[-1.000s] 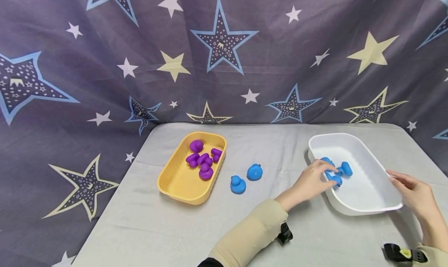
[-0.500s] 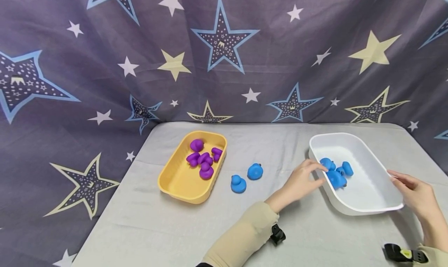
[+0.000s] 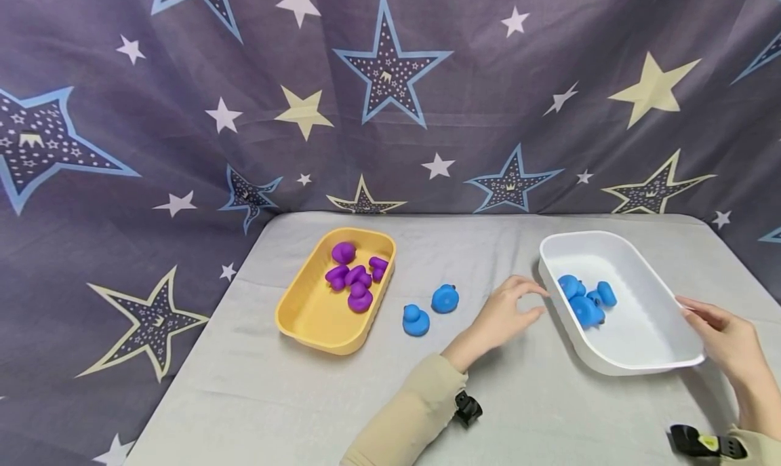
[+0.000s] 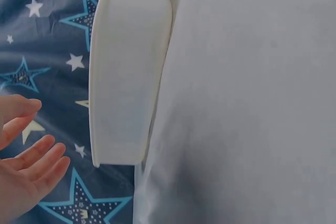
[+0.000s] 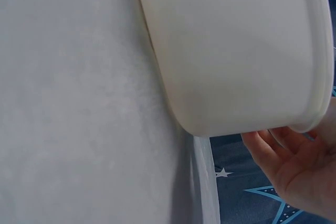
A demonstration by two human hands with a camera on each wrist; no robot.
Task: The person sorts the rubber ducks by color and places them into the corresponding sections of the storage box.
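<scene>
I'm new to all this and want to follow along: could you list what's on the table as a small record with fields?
Left hand: open, holds nothing, between the loose ducks and the white tub
Right hand: fingers touching the white tub's near corner
In white tub: blue ducks
Loose on table: two blue ducks
Yellow tub: purple ducks
Backdrop: star-print cloth

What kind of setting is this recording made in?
Probably a staged tabletop recording setup: a grey cloth-covered table, a star-printed fabric backdrop hung behind it, and small blue rubber ducks beside plastic trays.
</scene>
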